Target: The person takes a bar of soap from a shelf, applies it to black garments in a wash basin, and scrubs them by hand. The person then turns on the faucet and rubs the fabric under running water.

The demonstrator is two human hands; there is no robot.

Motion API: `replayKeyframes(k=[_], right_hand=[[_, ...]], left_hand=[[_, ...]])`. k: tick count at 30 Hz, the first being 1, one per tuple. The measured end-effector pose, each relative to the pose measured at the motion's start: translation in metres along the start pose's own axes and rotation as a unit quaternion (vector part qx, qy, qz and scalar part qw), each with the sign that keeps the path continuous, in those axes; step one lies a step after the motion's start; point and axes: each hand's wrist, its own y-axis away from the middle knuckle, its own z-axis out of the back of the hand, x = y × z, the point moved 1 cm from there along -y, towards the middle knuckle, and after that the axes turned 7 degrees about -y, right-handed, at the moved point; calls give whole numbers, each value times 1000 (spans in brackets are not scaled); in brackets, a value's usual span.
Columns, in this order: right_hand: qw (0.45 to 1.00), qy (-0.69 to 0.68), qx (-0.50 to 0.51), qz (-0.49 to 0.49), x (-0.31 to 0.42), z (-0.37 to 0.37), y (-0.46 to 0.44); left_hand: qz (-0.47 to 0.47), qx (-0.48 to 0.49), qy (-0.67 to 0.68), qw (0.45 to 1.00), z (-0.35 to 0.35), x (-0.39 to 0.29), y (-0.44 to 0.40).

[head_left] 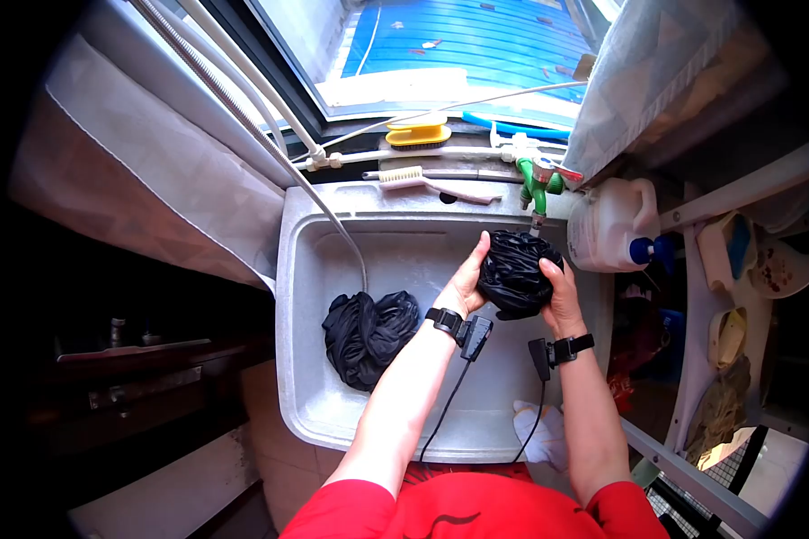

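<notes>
A bunched black cloth (515, 274) is gripped between my two hands, right below the green tap (537, 184). My left hand (465, 280) is closed on its left side, thumb up along the edge. On the other side my right hand (562, 296) clasps it, with the thumb on top. The fingers under the cloth are hidden. A second heap of dark wet-looking cloth (368, 337) lies in the left part of the grey sink (458, 422), apart from my hands.
Behind the sink lie a pale scrubbing brush (400, 178) and a yellow brush (418, 133). A white jug (609, 225) stands right of the tap. A flexible hose (310, 193) runs down into the sink. A white cloth (541, 436) hangs at the front rim.
</notes>
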Motion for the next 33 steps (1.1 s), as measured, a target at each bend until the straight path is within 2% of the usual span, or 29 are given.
replayKeyframes(k=[1, 3, 4, 5, 7, 8, 11, 12, 13, 15, 16, 17, 19, 20, 21, 23, 25, 27, 28, 30, 32, 33], right_hand=[[1000, 2, -1, 0, -4, 5, -1], [995, -19, -38, -87, -14, 14, -2], [976, -7, -62, -210, -7, 10, 6], [976, -9, -61, -211, -5, 5, 8], [958, -197, -34, -207, -6, -8, 5], [953, -240, -11, -184, -11, -4, -5], [976, -178, -55, -114, -23, 13, -24], [982, -177, -45, -43, -36, 22, -32], [980, -172, -96, -37, -43, 25, -30], [988, -127, -86, 2, -49, 32, -34], [985, -134, -108, 18, -45, 23, -27], [983, -131, -126, 30, -48, 25, -22], [988, -71, -127, 51, -44, 19, -14], [990, -55, -112, 59, -41, 16, -11], [990, -56, -113, 59, -39, 15, -7], [995, 10, -58, 77, -29, 4, -1], [996, 1, -49, 69, -18, 1, 2], [995, -55, -35, 72, -12, 3, -2], [995, -72, -22, 61, -9, 2, -4], [996, -75, -13, 46, -9, 7, -9], [997, -75, -2, 29, -10, 12, -9], [999, -23, -25, 31, -10, 15, -6]], left_hand=[[-41, -33, -23, 998, -3, -5, -1], [-176, -102, -175, 963, -9, -12, 3], [-223, -117, -282, 926, -12, -14, 5], [-296, -137, -476, 817, -15, -17, 10], [-404, -143, -539, 726, -27, -6, 14], [-417, -129, -584, 684, -35, -3, 21], [-443, -130, -636, 618, -56, 10, 31], [-422, -142, -640, 627, -63, 15, 32], [-434, -162, -644, 608, -68, 14, 30], [-415, -173, -606, 656, -49, 14, 14], [-420, -209, -577, 669, -48, 13, 9], [-357, -249, -565, 701, -42, 10, 2], [-296, -267, -455, 796, -30, 7, -9], [-269, -254, -406, 836, -17, 7, -18], [-204, -228, -292, 906, -3, 10, -26], [-97, -78, -77, 989, 9, 4, -21], [-141, -62, -69, 986, 7, 5, -14], [-80, -21, 19, 996, -7, 10, 3], [-81, -21, 18, 996, -9, 13, 5], [-79, -16, 107, 991, -12, 19, 7], [-81, -24, 66, 994, 1, 18, 4], [-82, -32, 25, 996, 8, 17, 4]])
